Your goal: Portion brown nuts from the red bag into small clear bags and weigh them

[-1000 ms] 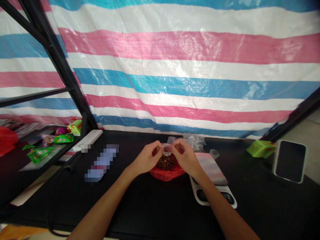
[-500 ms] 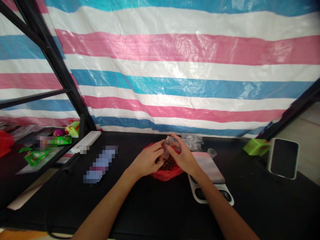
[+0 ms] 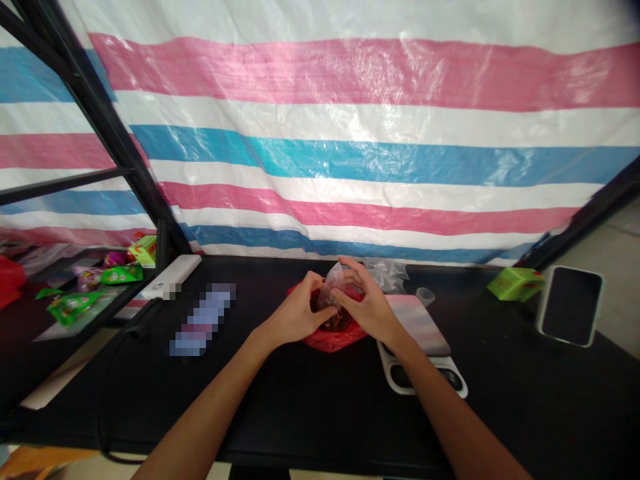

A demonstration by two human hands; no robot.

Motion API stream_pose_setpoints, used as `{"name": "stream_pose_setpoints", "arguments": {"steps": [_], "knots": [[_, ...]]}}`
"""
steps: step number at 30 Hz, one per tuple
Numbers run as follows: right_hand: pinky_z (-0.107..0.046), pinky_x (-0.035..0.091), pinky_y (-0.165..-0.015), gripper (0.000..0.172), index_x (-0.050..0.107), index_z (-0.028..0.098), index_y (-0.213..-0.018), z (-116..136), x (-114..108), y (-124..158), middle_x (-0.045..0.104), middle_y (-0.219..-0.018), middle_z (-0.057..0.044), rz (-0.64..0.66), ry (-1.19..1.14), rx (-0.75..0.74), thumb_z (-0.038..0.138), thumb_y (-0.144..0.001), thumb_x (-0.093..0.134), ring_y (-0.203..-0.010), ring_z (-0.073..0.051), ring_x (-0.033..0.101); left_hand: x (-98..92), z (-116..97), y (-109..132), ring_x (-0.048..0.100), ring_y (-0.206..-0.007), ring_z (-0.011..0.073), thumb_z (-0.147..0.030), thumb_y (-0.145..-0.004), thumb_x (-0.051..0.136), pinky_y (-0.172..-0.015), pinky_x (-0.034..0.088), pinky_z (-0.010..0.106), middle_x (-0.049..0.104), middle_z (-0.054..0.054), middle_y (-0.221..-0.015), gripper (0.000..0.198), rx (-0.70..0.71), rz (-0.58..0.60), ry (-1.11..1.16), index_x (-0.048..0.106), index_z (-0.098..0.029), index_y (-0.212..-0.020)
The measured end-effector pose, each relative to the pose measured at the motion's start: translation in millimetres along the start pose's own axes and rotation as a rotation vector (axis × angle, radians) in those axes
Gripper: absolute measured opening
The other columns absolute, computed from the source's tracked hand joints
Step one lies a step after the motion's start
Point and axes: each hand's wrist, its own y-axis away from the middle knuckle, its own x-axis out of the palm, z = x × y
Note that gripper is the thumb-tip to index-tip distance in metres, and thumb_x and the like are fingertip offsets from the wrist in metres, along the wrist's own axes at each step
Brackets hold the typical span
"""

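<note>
A small clear plastic bag (image 3: 331, 283) is held between both hands above a red plastic bag (image 3: 334, 341). Dark brown bits (image 3: 336, 323), too small to name, lie inside the red bag. My left hand (image 3: 295, 310) grips the clear bag from the left, its thumb stretched toward the middle. From the other side, my right hand (image 3: 367, 307) pinches the clear bag, with its forefinger raised behind it. Just right of the hands sits a white kitchen scale (image 3: 423, 333) with a metal top, partly covered by my right forearm.
Crumpled clear bags (image 3: 387, 275) and a small clear cup (image 3: 425, 296) lie behind the scale. At right stand a green box (image 3: 515, 285) and a phone-like device (image 3: 570, 307). A blurred phone-shaped item (image 3: 203, 320), white device (image 3: 175, 275) and cable (image 3: 103, 393) are at left.
The clear bag now stands taller and wider between my fingers. My left hand's fingers have shifted, with the thumb now extended. The view has tilted slightly down.
</note>
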Motion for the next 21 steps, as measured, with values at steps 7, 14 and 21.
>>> {"name": "stream_pose_setpoints", "arguments": {"steps": [7,14,21], "knots": [[-0.041,0.05,-0.104,0.051,0.049,0.027,-0.141,8,-5,-2,0.067,-0.123,-0.007,-0.077,0.092,-0.074,0.029,-0.093,0.067,-0.111,-0.022,0.065,-0.1,6,-4,0.063,-0.094,0.0201,-0.034,-0.08,0.079,-0.084,0.049,0.032,0.067,0.003,-0.101,0.038,0.014,-0.059,0.02,0.054,-0.023,-0.107],[-0.045,0.045,-0.104,0.005,0.062,0.025,-0.096,10,-12,-3,0.063,-0.119,-0.008,-0.22,0.438,-0.257,0.021,-0.092,0.062,-0.117,-0.026,0.06,-1.5,7,-5,0.059,-0.084,0.0159,-0.035,-0.083,0.076,-0.078,0.046,0.028,0.062,-0.003,-0.09,0.028,0.007,-0.109,-0.058,0.054,-0.022,-0.094],[-0.041,0.044,-0.095,0.008,0.063,0.024,-0.098,5,-20,-4,0.066,-0.105,-0.006,-0.242,0.7,-0.272,0.021,-0.091,0.062,-0.106,-0.025,0.062,-3.4,9,-6,0.063,-0.1,0.0195,-0.026,-0.089,0.07,-0.094,0.048,0.034,0.067,0.002,-0.105,0.026,0.11,-0.107,-0.116,0.057,-0.024,-0.111]]}}
